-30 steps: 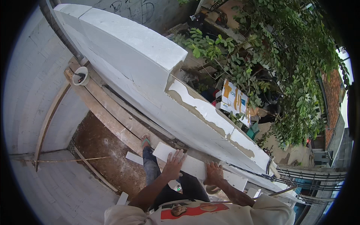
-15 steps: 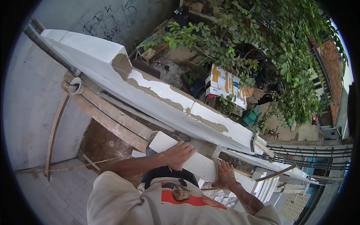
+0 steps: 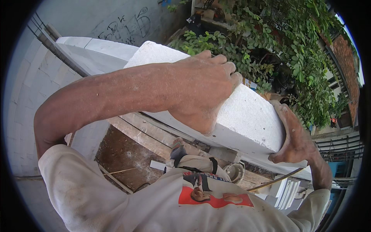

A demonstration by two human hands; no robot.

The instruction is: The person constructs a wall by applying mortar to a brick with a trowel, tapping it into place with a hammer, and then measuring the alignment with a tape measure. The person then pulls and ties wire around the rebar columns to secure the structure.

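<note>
A white lightweight concrete block (image 3: 251, 116) is raised close in front of me, above the white block wall (image 3: 106, 48). My left hand (image 3: 208, 87) reaches across it, the fingers curled over its far edge and the thumb on the near side. At the block's right end, my right hand (image 3: 291, 133) clamps the end face, thumb below and fingers above. The mortared stretch of the wall top is hidden behind the block and my left arm. Whether the block touches the wall, I cannot tell.
Wooden scaffold planks (image 3: 143, 133) run along the near side of the wall, over a dirt floor (image 3: 119, 154) far below. A bucket (image 3: 234, 172) stands by my legs. Leafy branches (image 3: 293, 58) hang beyond the wall. Steel bars (image 3: 338, 145) lie at the right.
Both hands have lifted the block from near my waist, upward and forward over the wall. It now covers the mortar that showed earlier. The bucket by my legs has come into view.
</note>
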